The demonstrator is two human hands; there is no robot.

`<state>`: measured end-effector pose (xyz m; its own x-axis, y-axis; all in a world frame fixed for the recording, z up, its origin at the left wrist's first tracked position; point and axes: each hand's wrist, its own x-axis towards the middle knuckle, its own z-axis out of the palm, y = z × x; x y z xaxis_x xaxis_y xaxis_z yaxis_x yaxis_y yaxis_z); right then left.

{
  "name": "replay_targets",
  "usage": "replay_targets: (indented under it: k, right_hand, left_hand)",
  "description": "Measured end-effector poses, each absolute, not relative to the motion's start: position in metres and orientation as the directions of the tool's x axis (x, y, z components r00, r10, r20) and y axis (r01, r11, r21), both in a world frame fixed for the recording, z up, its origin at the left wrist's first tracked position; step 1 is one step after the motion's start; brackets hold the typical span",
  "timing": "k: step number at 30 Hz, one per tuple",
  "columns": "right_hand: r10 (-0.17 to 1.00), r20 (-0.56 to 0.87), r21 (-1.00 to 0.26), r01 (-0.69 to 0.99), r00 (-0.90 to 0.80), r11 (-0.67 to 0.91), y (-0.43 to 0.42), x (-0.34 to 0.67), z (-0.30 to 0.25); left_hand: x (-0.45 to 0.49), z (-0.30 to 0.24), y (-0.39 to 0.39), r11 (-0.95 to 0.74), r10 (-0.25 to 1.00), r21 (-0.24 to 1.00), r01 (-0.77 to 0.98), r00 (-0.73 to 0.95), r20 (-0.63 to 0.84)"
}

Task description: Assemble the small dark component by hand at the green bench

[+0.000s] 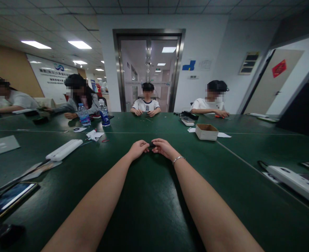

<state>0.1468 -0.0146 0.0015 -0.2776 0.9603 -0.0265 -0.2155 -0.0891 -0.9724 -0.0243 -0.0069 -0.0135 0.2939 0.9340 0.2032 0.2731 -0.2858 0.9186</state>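
Note:
Both my arms stretch forward over a dark green table. My left hand and my right hand meet at the table's middle, fingers curled, pinching a small black object between them. What the object is cannot be made out. A thin bracelet sits on my right wrist.
A white power strip and a phone lie at left, another white power strip at right. A small cardboard box stands beyond my hands, two water bottles farther left. Several people sit along the far side.

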Motion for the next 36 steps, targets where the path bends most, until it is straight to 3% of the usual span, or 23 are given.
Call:
replay_targets:
  k: [8,18,26,31,36]
  right_hand:
    - [0.957,-0.017,-0.972,-0.221,-0.29,-0.084,-0.014,0.1474,0.0012]
    - [0.959,-0.024,-0.967,-0.236,-0.284,-0.094,-0.0144,0.1474,0.0019]
    - [0.952,-0.027,-0.968,-0.23,-0.304,-0.1,-0.0151,0.1477,0.0024]
    - [0.942,-0.03,-0.985,-0.149,-0.335,-0.084,-0.015,0.1472,0.0023]
    - [0.923,0.011,-1.0,0.007,-0.385,0.015,-0.0114,0.1421,-0.002]
  left_hand:
    - [-0.0243,-0.0141,-0.0089,-0.356,0.915,0.856,0.375,0.324,0.239]
    - [-0.0253,-0.02,-0.0044,-0.387,0.891,0.857,0.341,0.377,0.253]
    - [-0.0251,-0.0165,-0.0072,-0.412,0.903,0.804,0.428,0.309,0.298]
    - [-0.0294,-0.0153,-0.0088,-0.416,0.909,0.829,0.374,0.171,0.38]
    - [-0.0309,-0.0124,-0.0085,-0.401,0.915,0.868,0.293,0.163,0.368]
